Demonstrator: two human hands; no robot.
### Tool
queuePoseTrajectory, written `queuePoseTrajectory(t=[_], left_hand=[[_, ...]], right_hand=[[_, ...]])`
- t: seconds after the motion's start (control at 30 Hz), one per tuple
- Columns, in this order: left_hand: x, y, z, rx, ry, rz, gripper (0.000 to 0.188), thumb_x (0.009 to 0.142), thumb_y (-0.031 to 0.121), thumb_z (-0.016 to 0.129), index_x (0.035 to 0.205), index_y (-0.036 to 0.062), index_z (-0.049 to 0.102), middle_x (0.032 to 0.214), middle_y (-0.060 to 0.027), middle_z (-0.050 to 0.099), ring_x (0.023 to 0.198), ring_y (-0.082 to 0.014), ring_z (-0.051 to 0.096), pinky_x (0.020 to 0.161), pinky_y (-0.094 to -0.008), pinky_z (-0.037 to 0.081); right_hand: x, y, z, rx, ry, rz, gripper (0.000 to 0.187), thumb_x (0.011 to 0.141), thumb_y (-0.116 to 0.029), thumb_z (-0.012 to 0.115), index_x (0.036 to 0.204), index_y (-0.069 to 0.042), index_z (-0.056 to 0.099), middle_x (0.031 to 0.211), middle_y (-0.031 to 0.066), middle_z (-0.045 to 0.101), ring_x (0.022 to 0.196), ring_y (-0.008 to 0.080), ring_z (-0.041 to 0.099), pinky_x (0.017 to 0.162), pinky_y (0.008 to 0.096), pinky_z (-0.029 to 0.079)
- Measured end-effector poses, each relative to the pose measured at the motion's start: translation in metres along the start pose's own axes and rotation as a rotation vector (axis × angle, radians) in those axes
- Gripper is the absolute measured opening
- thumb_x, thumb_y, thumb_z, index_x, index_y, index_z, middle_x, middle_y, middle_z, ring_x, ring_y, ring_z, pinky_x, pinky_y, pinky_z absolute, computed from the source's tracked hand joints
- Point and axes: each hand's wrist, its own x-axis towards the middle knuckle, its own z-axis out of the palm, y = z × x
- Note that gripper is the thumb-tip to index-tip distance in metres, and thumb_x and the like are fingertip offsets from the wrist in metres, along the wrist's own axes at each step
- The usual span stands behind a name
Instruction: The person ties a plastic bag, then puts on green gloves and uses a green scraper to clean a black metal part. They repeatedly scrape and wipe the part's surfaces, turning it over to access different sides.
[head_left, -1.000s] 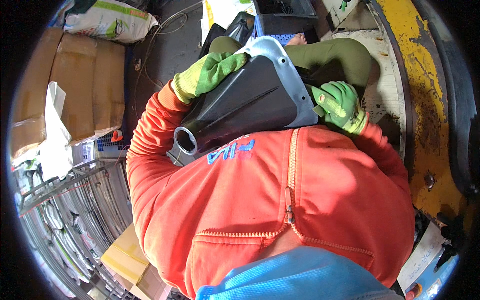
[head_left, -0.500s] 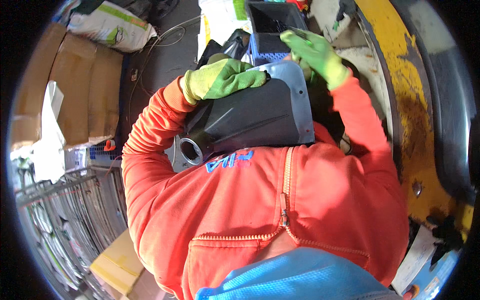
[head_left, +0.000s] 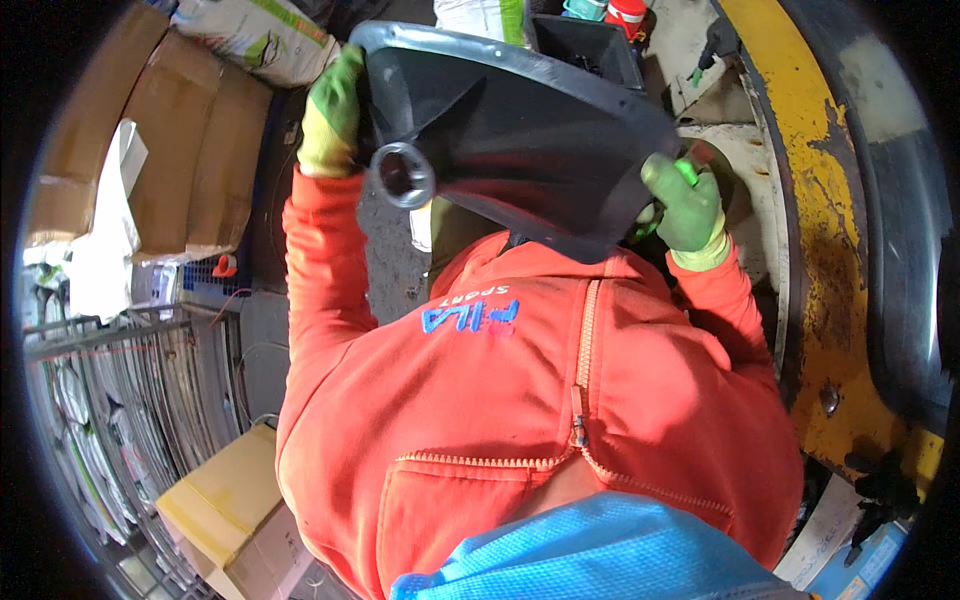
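In front of my chest I hold up a large black plastic funnel-shaped part [head_left: 540, 140], tilted, with a wide flanged rim along its far side. A round metallic-looking collar [head_left: 403, 175] stands at its left end. My left hand [head_left: 335, 110], in a yellow-green glove, grips the rim at the left; some fingertips are hidden behind it. At the right end, touching the part's edge, my gloved right hand [head_left: 690, 210] is closed. A small bright green object [head_left: 686, 171] sticks up from its fist, blurred, so its kind is unclear.
Behind the part stands a black crate [head_left: 590, 45], with a red container [head_left: 627, 16] beyond. Cardboard boxes [head_left: 190, 140] line the left, above a rack of flat stacked sheets [head_left: 150, 400]. A worn yellow metal beam [head_left: 815, 200] runs along the right. A carton [head_left: 225, 500] sits lower left.
The part has been raised and turned, its flange swinging from the right to the far side. My left hand has shifted to its left end; my right hand has come down to its right end.
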Motion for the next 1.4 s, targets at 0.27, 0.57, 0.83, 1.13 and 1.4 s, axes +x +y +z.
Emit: queuePoseTrajectory(t=[0.27, 0.57, 0.83, 1.13, 1.4], left_hand=[[0.042, 0.017, 0.018, 0.003, -0.19, 0.142, 0.032, 0.089, 0.009, 0.046, 0.12, -0.0009, 0.051, 0.109, -0.0181, 0.06, 0.098, -0.0284, 0.059, 0.083, -0.0315, 0.046], [0.053, 0.094, 0.041, -0.172, -0.225, -0.186, 0.035, 0.094, 0.031, 0.048, 0.088, -0.0013, 0.062, 0.07, -0.0003, 0.059, 0.065, -0.0076, 0.049, 0.058, -0.0268, 0.041], [0.068, 0.08, 0.066, -0.229, -0.285, -0.019, 0.03, 0.093, 0.024, 0.045, 0.111, 0.0052, 0.06, 0.098, -0.0167, 0.064, 0.091, -0.0275, 0.062, 0.078, -0.0318, 0.046], [0.103, 0.129, 0.091, -0.293, -0.324, 0.314, 0.035, 0.09, 0.033, 0.053, 0.095, 0.001, 0.065, 0.082, -0.0158, 0.065, 0.076, -0.0259, 0.063, 0.069, -0.0331, 0.047], [0.08, -0.024, 0.052, -0.554, -0.333, -0.462, 0.038, 0.09, 0.029, 0.055, 0.11, -0.0026, 0.06, 0.102, -0.0065, 0.063, 0.093, -0.0112, 0.056, 0.083, -0.0243, 0.043]], right_hand=[[-0.018, 0.018, 0.008, -0.592, -0.354, -0.545, 0.024, 0.077, -0.01, 0.062, 0.101, -0.006, 0.061, 0.087, 0.0101, 0.063, 0.071, 0.0279, 0.062, 0.061, 0.0356, 0.051], [-0.018, 0.048, 0.01, -1.05, -0.135, -0.841, 0.024, 0.08, -0.028, 0.057, 0.099, -0.014, 0.059, 0.079, 0.0044, 0.054, 0.065, 0.0244, 0.053, 0.053, 0.039, 0.04], [0.083, 0.035, 0.033, -1.046, 0.023, -0.829, 0.02, 0.084, -0.019, 0.055, 0.104, -0.017, 0.058, 0.078, 0.0087, 0.06, 0.065, 0.0282, 0.061, 0.054, 0.0395, 0.049], [0.234, 0.049, 0.035, -1.344, -0.457, -0.196, 0.035, 0.087, -0.02, 0.047, 0.121, -0.017, 0.052, 0.114, 0.0113, 0.059, 0.101, 0.029, 0.057, 0.086, 0.0358, 0.045], [0.192, 0.129, -0.111, 0.18, 0.44, 0.43, 0.012, 0.077, -0.012, 0.06, 0.084, -0.008, 0.051, 0.06, 0.0033, 0.044, 0.04, 0.0131, 0.04, 0.035, 0.0269, 0.034]])
